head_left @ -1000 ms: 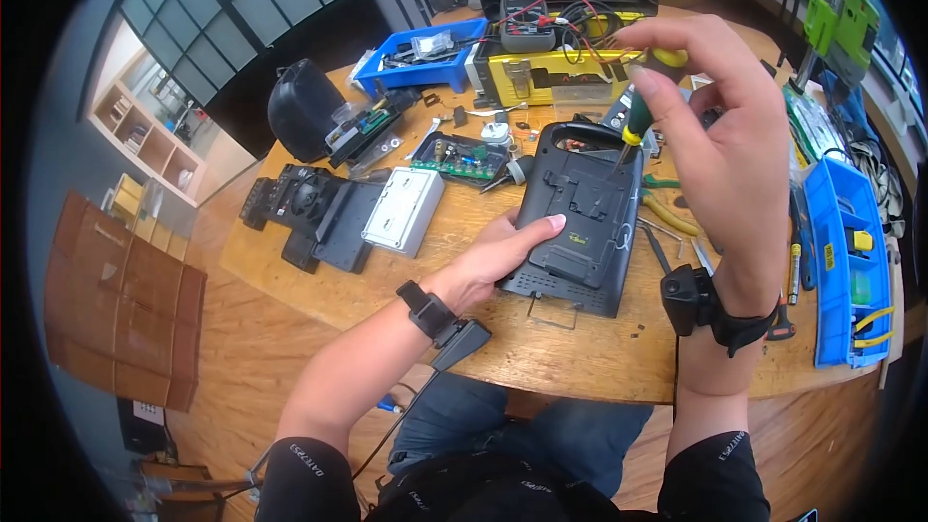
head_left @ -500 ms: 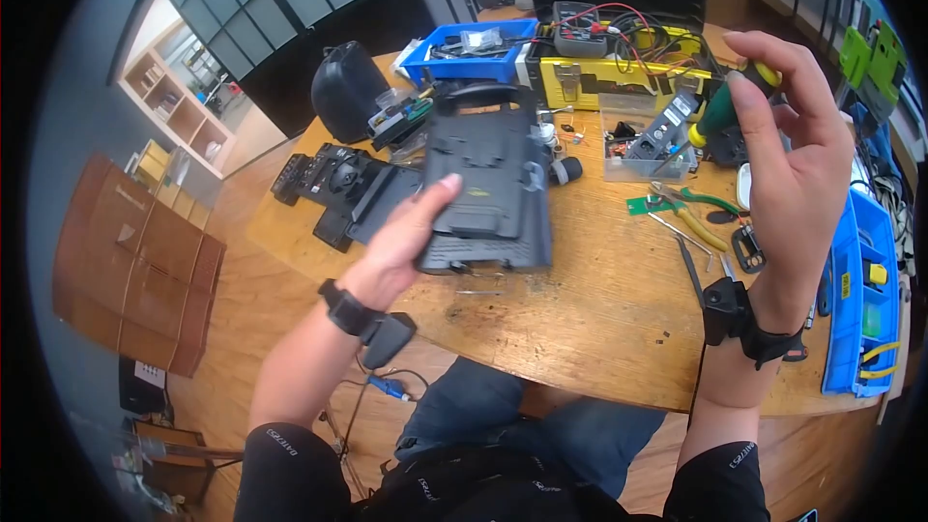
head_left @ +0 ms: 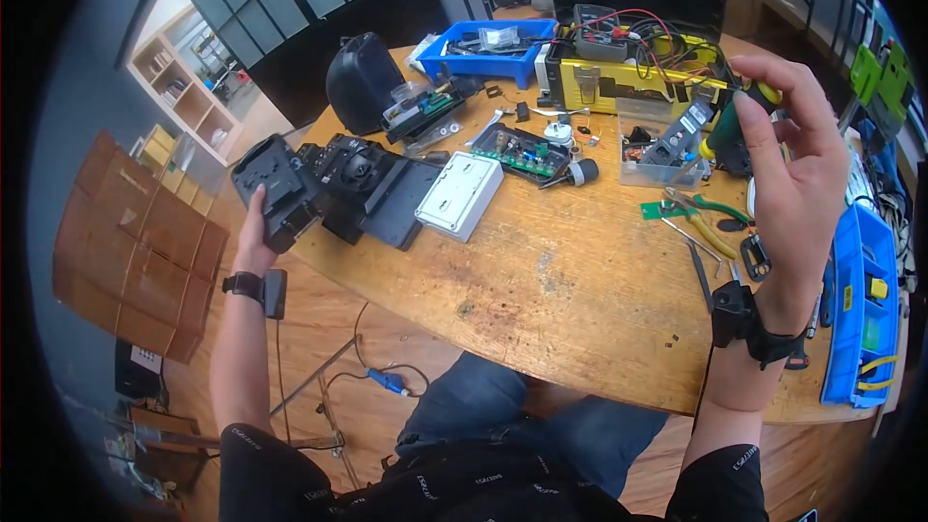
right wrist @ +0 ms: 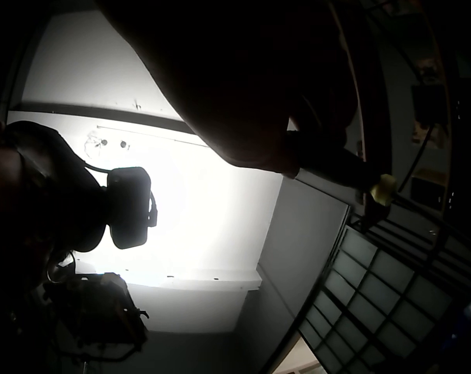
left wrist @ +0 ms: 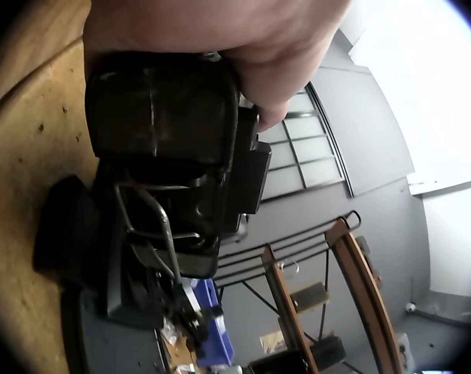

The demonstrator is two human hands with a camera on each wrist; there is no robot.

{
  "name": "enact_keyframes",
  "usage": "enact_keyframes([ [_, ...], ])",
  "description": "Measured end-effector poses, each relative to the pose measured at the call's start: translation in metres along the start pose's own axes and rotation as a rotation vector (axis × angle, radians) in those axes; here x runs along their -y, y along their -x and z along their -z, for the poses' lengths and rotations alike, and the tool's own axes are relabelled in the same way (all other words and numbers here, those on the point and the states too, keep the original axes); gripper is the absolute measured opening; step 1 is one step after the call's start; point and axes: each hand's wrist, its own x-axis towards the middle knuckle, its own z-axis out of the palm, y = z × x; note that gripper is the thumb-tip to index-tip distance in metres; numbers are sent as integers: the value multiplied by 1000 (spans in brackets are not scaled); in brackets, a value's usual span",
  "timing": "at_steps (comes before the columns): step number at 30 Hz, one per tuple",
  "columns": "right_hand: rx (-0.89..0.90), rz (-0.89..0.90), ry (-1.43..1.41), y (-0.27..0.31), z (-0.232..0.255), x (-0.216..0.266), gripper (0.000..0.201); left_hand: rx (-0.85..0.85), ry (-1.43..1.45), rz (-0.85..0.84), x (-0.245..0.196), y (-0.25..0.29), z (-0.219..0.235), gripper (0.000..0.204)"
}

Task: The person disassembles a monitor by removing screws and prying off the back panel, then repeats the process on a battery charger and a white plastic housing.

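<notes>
At the table's left edge, my left hand (head_left: 253, 244) grips a black plastic device housing (head_left: 274, 179), thumb over its face. In the left wrist view the housing (left wrist: 161, 117) shows its end, with a bent metal wire bracket (left wrist: 159, 218) on it. My right hand (head_left: 797, 169) is raised over the right side of the table. It holds a screwdriver (head_left: 725, 126) with a green and yellow handle, blade slanting down to the left. The right wrist view is dark, with the screwdriver handle (right wrist: 333, 165) in outline. Beside the housing lies a black disassembled unit (head_left: 358, 184).
A white box (head_left: 459, 195) and an open circuit-board case (head_left: 522, 157) lie mid-table. Behind are a blue tray (head_left: 488, 50) and a yellow toolbox (head_left: 619, 87). Pliers (head_left: 696, 217) and a clear parts box (head_left: 662, 172) lie at right, near a blue bin (head_left: 855, 309).
My left hand has carried the housing from the table's middle to its far left, away from the screwdriver. The right hand stays raised with the screwdriver. The head view has turned somewhat left.
</notes>
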Motion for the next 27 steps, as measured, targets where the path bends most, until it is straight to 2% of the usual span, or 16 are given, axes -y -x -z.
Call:
enact_keyframes([
  [4,18,13,59,0,-6,-1,22,-135,6,72,3,-40,55,59],
  [9,33,-35,88,2,-12,3,22,-230,24,129,24,-69,83,60],
  [13,64,-16,130,3,-19,-4,24,-229,117,185,42,-84,89,60],
  [15,79,-3,145,3,-24,-7,24,-159,150,208,54,-94,96,64],
  [17,110,-48,175,3,-27,-8,25,-170,163,216,59,-97,91,66],
  [22,131,-20,189,5,-33,-14,24,-171,137,273,55,-95,81,75],
  [24,135,-11,194,4,-35,-14,24,-279,-86,320,47,-88,75,85],
  [25,144,-14,202,4,-35,-14,23,-278,-88,322,44,-84,76,85],
  [27,153,-22,231,4,-33,-14,23,-230,-331,342,45,-75,73,106],
])
